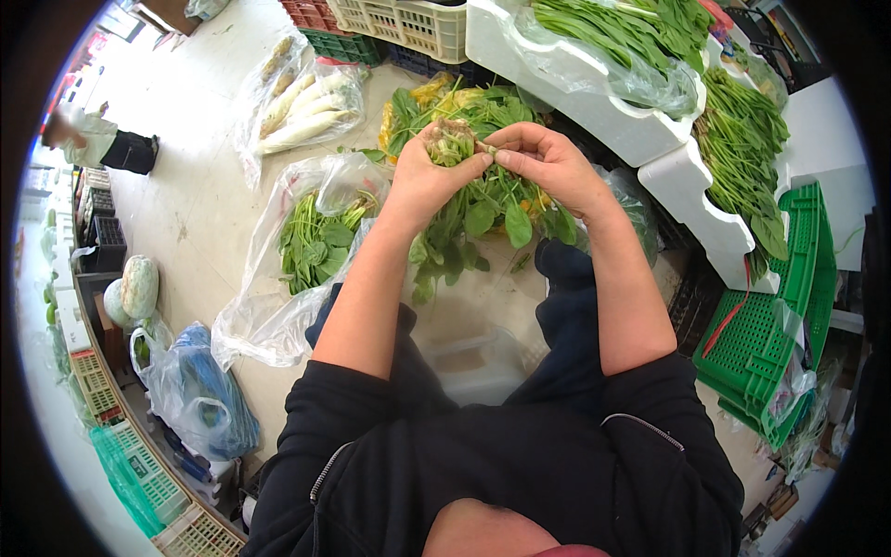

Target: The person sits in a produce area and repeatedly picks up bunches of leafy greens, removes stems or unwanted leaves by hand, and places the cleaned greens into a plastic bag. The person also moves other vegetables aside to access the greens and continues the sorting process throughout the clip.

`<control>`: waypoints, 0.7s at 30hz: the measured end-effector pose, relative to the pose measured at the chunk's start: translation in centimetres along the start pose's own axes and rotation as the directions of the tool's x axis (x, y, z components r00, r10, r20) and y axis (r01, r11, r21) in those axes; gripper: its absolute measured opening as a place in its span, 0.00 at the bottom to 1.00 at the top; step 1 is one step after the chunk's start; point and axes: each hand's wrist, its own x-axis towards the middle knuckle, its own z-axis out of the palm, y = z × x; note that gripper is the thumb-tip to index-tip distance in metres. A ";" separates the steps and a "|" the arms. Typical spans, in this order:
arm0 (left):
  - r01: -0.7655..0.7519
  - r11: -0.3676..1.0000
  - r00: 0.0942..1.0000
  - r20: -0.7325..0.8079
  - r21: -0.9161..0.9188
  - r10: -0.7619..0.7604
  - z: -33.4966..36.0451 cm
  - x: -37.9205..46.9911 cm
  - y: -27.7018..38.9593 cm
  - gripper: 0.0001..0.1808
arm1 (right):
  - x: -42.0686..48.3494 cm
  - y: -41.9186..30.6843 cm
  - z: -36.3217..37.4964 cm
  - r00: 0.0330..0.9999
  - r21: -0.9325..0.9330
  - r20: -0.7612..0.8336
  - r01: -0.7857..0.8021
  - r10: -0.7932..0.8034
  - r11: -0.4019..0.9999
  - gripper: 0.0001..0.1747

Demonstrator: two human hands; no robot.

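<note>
My left hand (428, 174) is closed around a bunch of leafy greens (451, 143), its pale, root-bearing ends turned up and its leaves hanging below. Thumb and fingers of my right hand (550, 167) pinch a stem end right beside that bunch. Beyond both hands lies a pile of loose greens (508, 111) on yellow plastic (387, 125) on the floor. To the left of my left forearm, an open clear plastic bag (261, 296) holds more greens (313, 244), stems and leaves mixed.
White radishes (313, 111) lie bagged on the floor (202, 174). Foam boxes (696, 188) of greens and a green plastic crate (738, 341) stand at right. Stacked crates (418, 28) are ahead. Wax gourds (139, 285) and a blue-filled bag (202, 397) sit left; a person (97, 139) is farther off.
</note>
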 end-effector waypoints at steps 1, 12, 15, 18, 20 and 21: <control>0.001 1.000 1.000 -0.009 0.003 -0.001 0.0 0.0 -0.1 0.14 | 0.0 0.0 0.0 1.000 -0.009 -0.002 0.001 -0.001 1.000 0.12; -0.010 0.987 0.999 -0.036 0.159 0.016 0.4 -0.1 -0.2 0.16 | 0.1 0.4 -1.5 0.987 -0.087 -0.162 -0.029 0.015 0.996 0.12; -0.002 0.963 0.999 -0.040 0.268 0.013 0.9 -0.3 0.0 0.19 | 0.2 0.4 -1.7 0.986 0.031 -0.160 -0.033 0.037 0.999 0.12; -0.012 0.964 1.000 -0.012 0.266 0.016 1.3 -0.5 0.0 0.20 | 0.2 0.5 -1.1 0.987 0.041 -0.152 -0.039 0.045 0.998 0.14; -0.037 0.958 0.999 0.002 0.285 0.038 1.5 -0.5 -0.2 0.20 | 0.2 0.6 -0.6 0.988 0.040 -0.144 -0.048 0.053 0.998 0.15; -0.056 0.948 0.998 0.006 0.312 0.057 1.6 -0.4 -0.3 0.20 | 0.2 0.6 -0.4 0.988 0.044 -0.139 -0.056 0.061 0.997 0.14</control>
